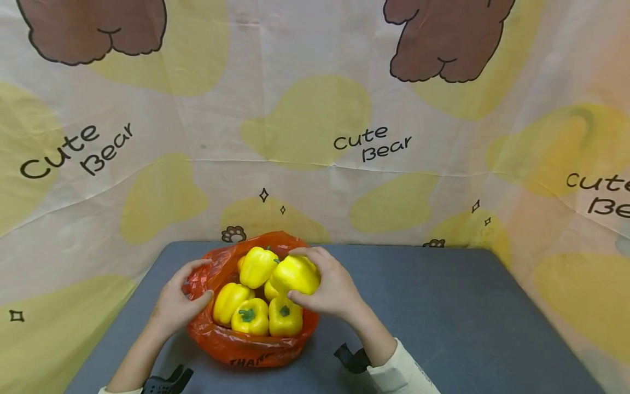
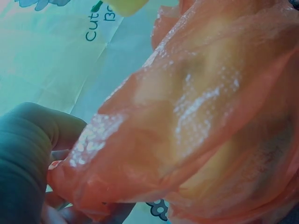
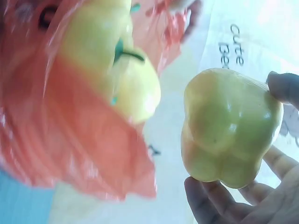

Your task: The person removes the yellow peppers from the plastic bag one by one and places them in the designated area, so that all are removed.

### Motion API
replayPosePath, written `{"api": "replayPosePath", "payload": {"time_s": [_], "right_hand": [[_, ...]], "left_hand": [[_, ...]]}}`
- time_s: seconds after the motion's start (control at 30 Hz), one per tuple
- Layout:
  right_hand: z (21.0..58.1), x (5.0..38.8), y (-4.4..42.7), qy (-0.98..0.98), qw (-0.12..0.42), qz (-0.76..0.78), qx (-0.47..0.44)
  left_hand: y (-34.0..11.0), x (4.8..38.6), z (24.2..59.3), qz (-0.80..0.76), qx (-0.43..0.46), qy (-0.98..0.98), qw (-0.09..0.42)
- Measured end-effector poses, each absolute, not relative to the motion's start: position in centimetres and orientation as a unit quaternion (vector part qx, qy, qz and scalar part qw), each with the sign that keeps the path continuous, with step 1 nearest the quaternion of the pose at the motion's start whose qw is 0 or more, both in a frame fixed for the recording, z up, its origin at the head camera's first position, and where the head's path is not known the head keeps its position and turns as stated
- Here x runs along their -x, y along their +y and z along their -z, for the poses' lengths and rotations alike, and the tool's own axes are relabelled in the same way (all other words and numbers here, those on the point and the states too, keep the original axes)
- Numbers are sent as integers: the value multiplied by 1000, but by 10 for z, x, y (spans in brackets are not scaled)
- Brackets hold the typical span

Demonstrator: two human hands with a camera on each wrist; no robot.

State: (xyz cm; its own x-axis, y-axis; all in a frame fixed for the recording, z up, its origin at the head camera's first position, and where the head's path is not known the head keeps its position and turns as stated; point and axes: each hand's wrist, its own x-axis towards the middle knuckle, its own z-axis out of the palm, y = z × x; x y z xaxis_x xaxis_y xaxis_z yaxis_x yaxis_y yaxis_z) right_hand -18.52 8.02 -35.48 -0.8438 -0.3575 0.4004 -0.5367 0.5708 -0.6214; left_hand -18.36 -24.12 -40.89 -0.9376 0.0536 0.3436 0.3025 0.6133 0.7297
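Observation:
An orange-red plastic bag (image 1: 256,353) stands with its mouth open, several yellow bell peppers (image 1: 231,303) with green stems inside. At its left rim, my left hand (image 1: 174,306) grips the thin plastic; the left wrist view shows thumb and fingers (image 2: 28,154) around a fold of the bag (image 2: 154,130). My right hand (image 1: 337,284) holds one yellow bell pepper (image 1: 297,275) over the bag's right side. In the right wrist view this pepper (image 3: 231,130) sits between thumb and fingers, apart from the peppers (image 3: 138,93) in the bag.
Beneath the bag is a dark grey table (image 1: 443,317), its surface extending to the right. Behind it hangs a pale cloth (image 1: 305,180) with yellow patches, bears and "Cute Bear" lettering. Dark straps (image 1: 351,358) sit at both wrists.

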Motion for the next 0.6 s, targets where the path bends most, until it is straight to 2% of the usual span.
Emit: {"api": "replayPosePath", "payload": {"time_s": [0.43, 0.6], "right_hand": [[359, 197, 134, -888, 181, -375, -194], [366, 201, 148, -893, 187, -371, -172]], "left_hand": [[-242, 185, 410, 432, 102, -883, 152], [-242, 184, 410, 434, 96, -883, 150]]}}
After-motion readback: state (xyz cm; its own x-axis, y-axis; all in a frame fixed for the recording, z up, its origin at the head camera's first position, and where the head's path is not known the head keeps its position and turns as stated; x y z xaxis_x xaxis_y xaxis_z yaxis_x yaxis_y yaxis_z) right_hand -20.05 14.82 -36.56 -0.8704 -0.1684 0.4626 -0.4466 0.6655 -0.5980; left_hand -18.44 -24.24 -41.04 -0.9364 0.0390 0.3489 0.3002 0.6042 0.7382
